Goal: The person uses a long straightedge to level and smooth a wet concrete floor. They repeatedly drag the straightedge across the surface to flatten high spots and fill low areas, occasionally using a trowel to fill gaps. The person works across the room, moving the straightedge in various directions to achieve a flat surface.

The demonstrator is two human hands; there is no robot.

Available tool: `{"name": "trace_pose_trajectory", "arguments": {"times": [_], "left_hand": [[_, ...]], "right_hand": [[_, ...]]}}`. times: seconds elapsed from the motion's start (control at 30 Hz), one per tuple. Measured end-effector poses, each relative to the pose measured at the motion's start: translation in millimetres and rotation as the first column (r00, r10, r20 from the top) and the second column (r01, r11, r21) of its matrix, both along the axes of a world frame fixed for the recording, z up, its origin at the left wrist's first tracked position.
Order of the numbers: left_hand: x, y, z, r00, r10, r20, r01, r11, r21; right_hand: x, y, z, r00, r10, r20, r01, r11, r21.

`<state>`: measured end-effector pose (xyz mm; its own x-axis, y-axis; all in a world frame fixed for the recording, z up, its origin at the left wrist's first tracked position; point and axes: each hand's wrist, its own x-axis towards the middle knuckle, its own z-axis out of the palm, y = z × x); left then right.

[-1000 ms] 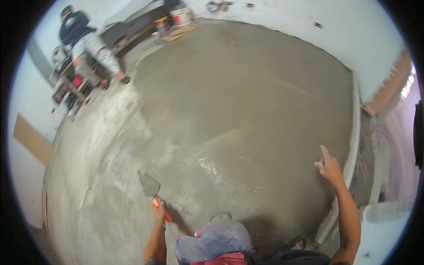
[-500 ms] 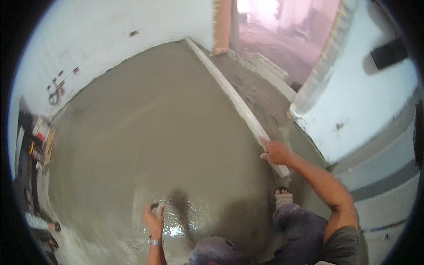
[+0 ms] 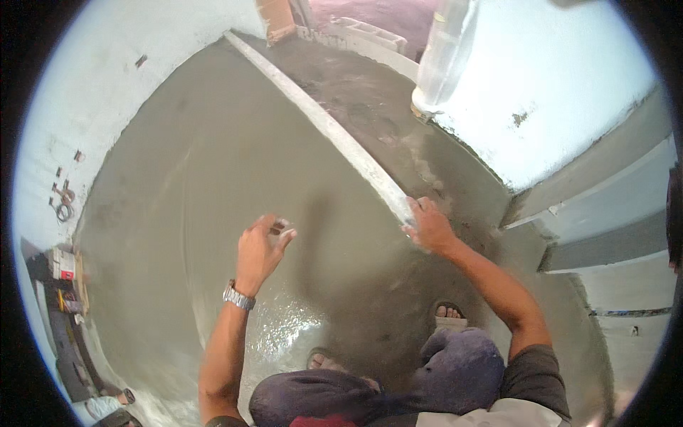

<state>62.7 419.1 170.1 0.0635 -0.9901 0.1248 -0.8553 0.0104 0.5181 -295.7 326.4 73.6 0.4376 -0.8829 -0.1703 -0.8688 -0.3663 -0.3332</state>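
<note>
A long, pale screed board (image 3: 324, 122) lies on the wet grey cement floor (image 3: 192, 171), running from the far wall toward me. Gripped at its near end by my right hand (image 3: 430, 226), the board has my fingers wrapped over it. My left hand (image 3: 260, 252), with a metal watch (image 3: 238, 295) at the wrist, is raised over the cement, left of the board. Its fingers are loosely curved and apart from the thumb, and the fingertips look smeared with cement. Smooth cement stretches left of the board; rougher, darker cement (image 3: 341, 85) lies to its right.
White walls (image 3: 156, 32) border the floor, with a doorway and a block sill (image 3: 370, 34) at the far end. Steps (image 3: 597, 242) rise on the right. A box (image 3: 62, 263) and other items stand along the left edge. My sandalled foot (image 3: 449, 313) is on the cement.
My view has shifted, and the board's near end is now closer to the middle. My right hand has kept hold of it. My left hand has moved up and forward over the cement.
</note>
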Motion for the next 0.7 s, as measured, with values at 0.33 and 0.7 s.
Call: {"name": "trace_pose_trajectory", "arguments": {"times": [0.33, 0.7], "left_hand": [[-137.3, -138.6, -102.8, 0.971, 0.173, -0.162, -0.128, 0.957, 0.260], [-229.2, -215.4, -192.5, 0.895, 0.440, -0.079, -0.440, 0.898, 0.014]], "right_hand": [[6.5, -27.0, -64.6, 0.988, -0.039, 0.149, 0.035, 0.999, 0.032], [-26.8, -12.1, -82.1, 0.962, -0.056, 0.268, 0.105, 0.979, -0.175]]}}
